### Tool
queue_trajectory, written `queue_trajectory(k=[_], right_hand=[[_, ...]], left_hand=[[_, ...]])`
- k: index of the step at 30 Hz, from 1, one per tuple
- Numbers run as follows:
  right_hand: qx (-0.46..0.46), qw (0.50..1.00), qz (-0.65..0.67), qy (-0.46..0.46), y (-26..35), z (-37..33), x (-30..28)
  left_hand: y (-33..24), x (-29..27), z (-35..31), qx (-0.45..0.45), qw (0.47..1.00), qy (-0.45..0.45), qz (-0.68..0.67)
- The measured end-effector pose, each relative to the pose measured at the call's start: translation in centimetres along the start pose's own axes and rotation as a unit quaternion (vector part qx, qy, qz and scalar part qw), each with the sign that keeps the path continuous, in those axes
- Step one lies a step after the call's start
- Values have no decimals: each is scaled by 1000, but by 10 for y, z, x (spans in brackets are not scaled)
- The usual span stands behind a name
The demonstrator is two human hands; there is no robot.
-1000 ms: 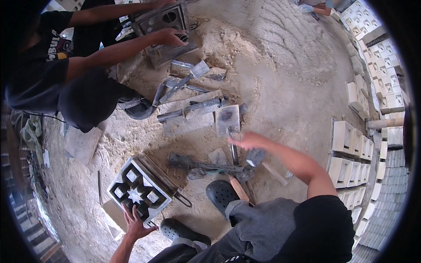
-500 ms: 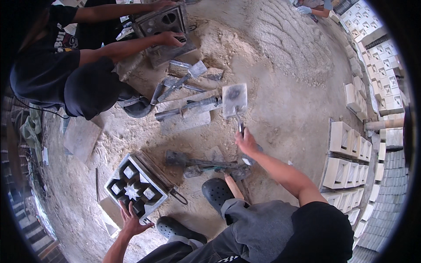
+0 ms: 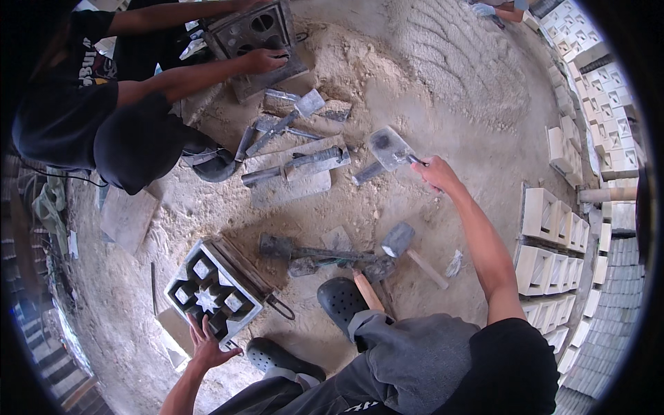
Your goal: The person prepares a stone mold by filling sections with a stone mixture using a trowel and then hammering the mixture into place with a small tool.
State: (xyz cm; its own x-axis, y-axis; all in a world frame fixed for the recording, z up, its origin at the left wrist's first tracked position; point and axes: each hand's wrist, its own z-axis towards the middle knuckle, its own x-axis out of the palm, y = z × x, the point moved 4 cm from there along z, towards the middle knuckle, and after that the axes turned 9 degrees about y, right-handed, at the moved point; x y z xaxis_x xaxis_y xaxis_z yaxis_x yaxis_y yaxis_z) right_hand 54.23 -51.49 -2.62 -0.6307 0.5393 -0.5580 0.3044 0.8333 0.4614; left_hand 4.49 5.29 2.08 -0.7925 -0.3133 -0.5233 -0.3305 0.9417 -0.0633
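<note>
1. Right hand: grip clamped round the handle of the trowel, blade held out near the sand heap. A slack hold could let the blade twist if it meets resistance.
2. Short dark bar, seen partly behind the blade; contact cannot be told. A low sweep might knock it aside.
3. Left hand: grip unclosed, fingers spread over the near edge of the mould, which stands near the left shoe. Pressure on this one side alone could tilt or slide it.
4. Mallet, lying between trowel and feet. A trowel drawn back low might catch it, causing a stumble or spill.
</note>
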Motion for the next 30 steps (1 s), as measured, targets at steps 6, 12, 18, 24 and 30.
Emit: queue_trajectory(k=[6,12,18,24,30], right_hand=[[19,996,-74,35,12,-19,-19],[35,996,-61,63,5,-41,-21],[37,992,-92,79,10,-43,-27],[-4,994,-102,-42,-1,-38,24],[-4,980,-138,-142,16,30,44]], left_hand=[[-5,-6,1,0,1000,9,-16],[2,0,2,-16,999,28,-3],[-2,0,4,-15,1000,24,0],[3,4,4,2,1000,-9,6],[2,6,7,3,1000,-19,11]])
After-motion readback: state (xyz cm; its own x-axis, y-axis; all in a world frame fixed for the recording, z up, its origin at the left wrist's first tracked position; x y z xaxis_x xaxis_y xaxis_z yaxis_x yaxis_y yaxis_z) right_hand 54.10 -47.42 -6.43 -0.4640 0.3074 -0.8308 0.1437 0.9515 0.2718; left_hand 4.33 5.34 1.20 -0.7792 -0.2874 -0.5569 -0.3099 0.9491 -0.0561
